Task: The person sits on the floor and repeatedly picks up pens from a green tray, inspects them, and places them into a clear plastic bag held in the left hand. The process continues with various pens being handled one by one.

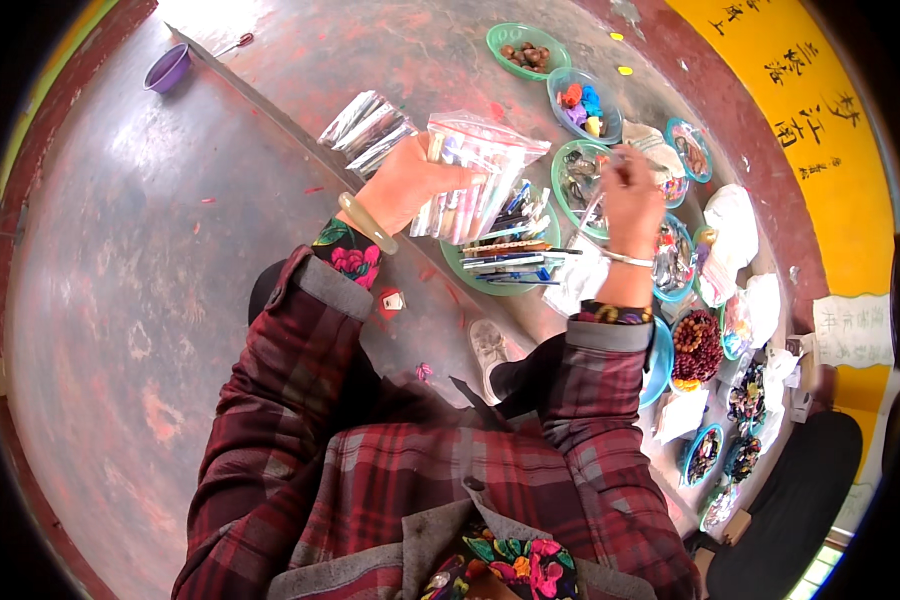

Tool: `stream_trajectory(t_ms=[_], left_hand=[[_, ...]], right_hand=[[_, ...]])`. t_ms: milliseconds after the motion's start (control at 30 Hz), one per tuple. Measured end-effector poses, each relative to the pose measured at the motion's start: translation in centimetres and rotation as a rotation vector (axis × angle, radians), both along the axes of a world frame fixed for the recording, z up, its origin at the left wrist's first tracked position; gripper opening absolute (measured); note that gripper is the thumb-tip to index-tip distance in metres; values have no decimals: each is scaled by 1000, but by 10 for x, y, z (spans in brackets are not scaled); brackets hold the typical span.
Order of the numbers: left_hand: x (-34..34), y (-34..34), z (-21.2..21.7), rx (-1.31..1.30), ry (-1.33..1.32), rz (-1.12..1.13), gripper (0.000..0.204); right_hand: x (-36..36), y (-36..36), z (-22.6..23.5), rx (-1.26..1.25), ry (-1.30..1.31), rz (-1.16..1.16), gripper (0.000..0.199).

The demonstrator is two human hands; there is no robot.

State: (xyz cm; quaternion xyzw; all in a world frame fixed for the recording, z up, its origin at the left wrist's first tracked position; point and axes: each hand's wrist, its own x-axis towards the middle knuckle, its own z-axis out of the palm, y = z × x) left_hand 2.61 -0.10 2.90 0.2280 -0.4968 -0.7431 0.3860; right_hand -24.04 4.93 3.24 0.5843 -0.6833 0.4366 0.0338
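The clear bag (480, 185), filled with slim, pen-like sticks, was up in front of the person, above the left part of a green basin (458, 264). The left hand (410, 182) was clamped on it, thumb laid across its front, with a pale bangle (367, 222) around the wrist. In the basin lay a loose heap of pens (515, 258), blue, white and brown. The right hand (632, 200) was raised just right of the bag, near a second green basin (558, 188) of small metallic pieces; its fingertips were bunched (blur made it impossible to tell whether they gripped anything). Beyond the left hand, more clear packets (365, 132) of similar sticks lay on the floor (170, 330). Farther off stood a blue-grey basin (553, 108) of bright coloured things, and past it another green basin (494, 48) holding brown lumps. Dark red beads (697, 350) were piled on the right, while a purple basin (167, 70) sat alone at the far left.
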Motion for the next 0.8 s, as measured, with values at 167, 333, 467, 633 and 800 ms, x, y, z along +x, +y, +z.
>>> stream_trajectory(t_ms=[167,333,467,633,800], left_hand=[[-5,2,-7,-2,-49,-78,33],[-17,9,-7,7,-76,-166,31],[-23,11,-10,-64,-185,-222,30],[-24,12,-12,-67,-250,-234,32],[-23,10,-17,-101,-262,-227,33]], right_hand=[[-10,29,50,-492,-782,284,34],[16,37,64,-603,-877,382,33],[20,33,57,-509,-851,438,32],[25,31,54,-376,-916,468,33],[25,29,49,-235,-905,496,33]])
